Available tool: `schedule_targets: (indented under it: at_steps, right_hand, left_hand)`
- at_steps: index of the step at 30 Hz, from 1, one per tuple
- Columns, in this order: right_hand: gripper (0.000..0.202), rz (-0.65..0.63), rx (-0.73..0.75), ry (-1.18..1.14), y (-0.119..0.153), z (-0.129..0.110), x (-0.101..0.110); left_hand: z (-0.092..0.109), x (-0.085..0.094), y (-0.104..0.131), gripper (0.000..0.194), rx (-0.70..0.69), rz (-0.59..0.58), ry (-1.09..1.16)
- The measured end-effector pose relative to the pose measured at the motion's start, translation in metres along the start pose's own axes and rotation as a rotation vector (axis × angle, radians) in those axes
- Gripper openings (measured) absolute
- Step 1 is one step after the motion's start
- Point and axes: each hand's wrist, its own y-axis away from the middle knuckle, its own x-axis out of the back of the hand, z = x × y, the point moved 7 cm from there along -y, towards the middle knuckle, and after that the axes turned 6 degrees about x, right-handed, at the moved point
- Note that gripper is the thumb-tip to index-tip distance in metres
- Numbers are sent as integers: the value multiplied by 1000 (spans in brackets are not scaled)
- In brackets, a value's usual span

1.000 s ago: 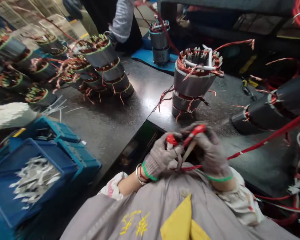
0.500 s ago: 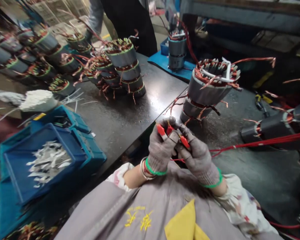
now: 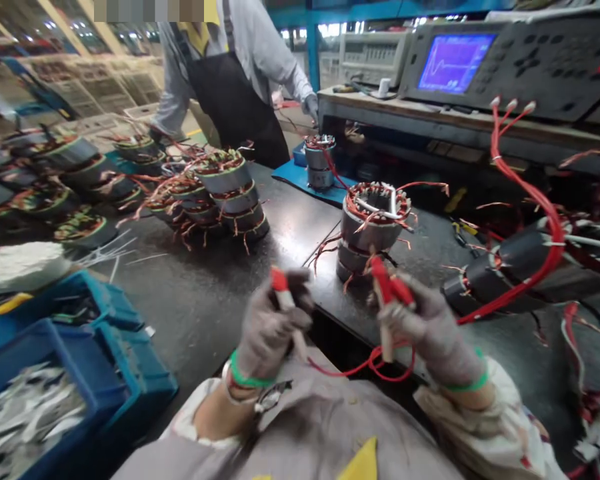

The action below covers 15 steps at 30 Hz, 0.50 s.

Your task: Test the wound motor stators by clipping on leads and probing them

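Observation:
My left hand point(image 3: 265, 333), in a grey knit glove with a green cuff, is closed around a red-tipped test clip point(image 3: 280, 280) with a pale lower part. My right hand point(image 3: 437, 333), gloved alike, grips what look like two red test clips point(image 3: 381, 277), side by side and blurred. A thin red lead point(image 3: 337, 371) hangs in a loop between the hands. Just beyond them, a wound motor stator point(image 3: 370, 230) stands upright on the dark table, copper wire ends sticking out. Neither hand touches it.
Several stators point(image 3: 230, 190) crowd the left side; another lies on its side point(image 3: 520, 267) at right. Blue bins point(image 3: 115, 360) stand at near left. Red leads point(image 3: 525, 180) run from a tester with a lit screen point(image 3: 455, 63). A co-worker point(image 3: 235, 87) stands across the table.
My hands have moved apart, from close together to left and right, each taking clips with it. The view has tilted up, bringing the tester and co-worker into sight.

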Motion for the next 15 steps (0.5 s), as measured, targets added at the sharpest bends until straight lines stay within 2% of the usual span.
schedule_targets:
  at_steps: [3,4,6,8,10,12,15]
  right_hand:
    - [32,37,-147,-146,-24,-2,22]
    - [33,32,-159,-164,-32,-4,24]
    - [34,28,-157,-176,-44,-8,21]
    - [35,0,-136,-142,-50,-13,16]
    - [40,0,-68,-36,-51,-18,18]
    - [44,85,18,79,-47,-20,32]
    - [52,330,50,270,-41,-11,64]
  left_hand:
    - [46,41,-13,58,-321,232,4]
    - [55,50,-16,56,-377,283,-20]
    - [58,59,-26,53,-358,315,-86]
    - [52,54,-40,51,-250,262,-148]
    - [49,39,-53,45,-212,165,-191]
    - [56,21,-67,38,-267,88,-229]
    - [72,-12,-90,40,-310,-31,-298]
